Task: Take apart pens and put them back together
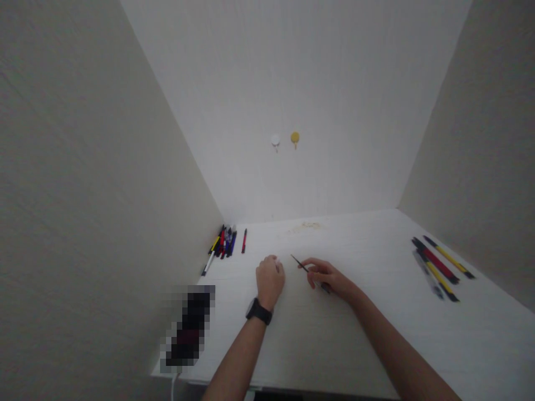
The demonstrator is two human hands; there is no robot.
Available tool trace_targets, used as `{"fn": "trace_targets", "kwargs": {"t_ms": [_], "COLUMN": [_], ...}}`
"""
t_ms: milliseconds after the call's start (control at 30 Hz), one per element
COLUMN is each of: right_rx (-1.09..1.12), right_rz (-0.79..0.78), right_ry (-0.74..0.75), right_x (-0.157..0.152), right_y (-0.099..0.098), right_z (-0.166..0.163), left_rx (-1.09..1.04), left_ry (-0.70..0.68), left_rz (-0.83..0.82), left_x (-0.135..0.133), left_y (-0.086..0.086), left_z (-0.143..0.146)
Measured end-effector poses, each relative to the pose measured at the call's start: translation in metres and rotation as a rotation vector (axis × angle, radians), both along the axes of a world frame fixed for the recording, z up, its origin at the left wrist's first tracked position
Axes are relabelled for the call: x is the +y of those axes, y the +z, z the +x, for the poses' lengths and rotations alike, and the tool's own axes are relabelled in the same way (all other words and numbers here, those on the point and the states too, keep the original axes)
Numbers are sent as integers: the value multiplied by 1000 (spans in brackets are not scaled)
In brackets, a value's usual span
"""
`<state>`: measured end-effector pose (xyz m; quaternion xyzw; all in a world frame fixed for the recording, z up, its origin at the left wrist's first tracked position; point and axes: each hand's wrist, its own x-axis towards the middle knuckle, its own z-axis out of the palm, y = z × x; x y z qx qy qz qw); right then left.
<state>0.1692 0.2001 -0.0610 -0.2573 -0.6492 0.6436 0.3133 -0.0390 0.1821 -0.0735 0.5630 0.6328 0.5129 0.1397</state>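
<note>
Near the middle of the white tabletop, my left hand (270, 277) has its fingers curled closed. A small pale bit shows by its fingertips, too unclear to name. To its right, my right hand (326, 277) pinches a thin dark pen refill (299, 263), whose tip points up and left toward my left hand. A darker part shows below the right palm, mostly covered by the fingers. The two hands are apart.
Several pens (225, 242) lie bunched at the left wall, with one red pen (244, 241) beside them. More pens (438, 267) lie along the right side. A blurred-out dark object (190, 328) sits front left. Two hooks (295, 137) are on the back wall.
</note>
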Motion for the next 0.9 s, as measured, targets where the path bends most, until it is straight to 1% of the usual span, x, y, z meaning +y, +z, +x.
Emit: {"fn": "trace_targets", "kwargs": {"t_ms": [200, 300, 367, 433, 533, 600, 700, 767, 800, 900], "right_rx": [-6, -13, -22, -27, -27, -34, -46, -48, -47, -38], "right_rz": [-2, -1, -6, -7, 15, 32, 43, 49, 52, 65], "right_ry": [-1, 0, -3, 0, 12, 18, 27, 33, 35, 27], "right_x": [0, 0, -1, -2, -2, -1, 1, 2, 2, 2], "right_y": [-1, 0, 2, 3, 3, 1, -2, -4, -4, -6], "right_z": [-1, -1, -1, 0, 0, 0, -1, -2, -2, -2], "left_rx": [31, 31, 55, 62, 7, -44, -136, -215, -260, -394], "left_ry": [9, 28, 3, -82, -253, -338, -405, -406, -383, -225], "left_rz": [-7, 56, 104, 153, 200, 183, 138, 129, 138, 222], "left_x": [-4, -4, -4, -6, -9, -10, -9, -7, -5, -2], "left_y": [3, 8, 13, 18, 23, 22, 20, 18, 18, 18], "left_z": [4, 6, 7, 9, 12, 14, 16, 15, 14, 9]}}
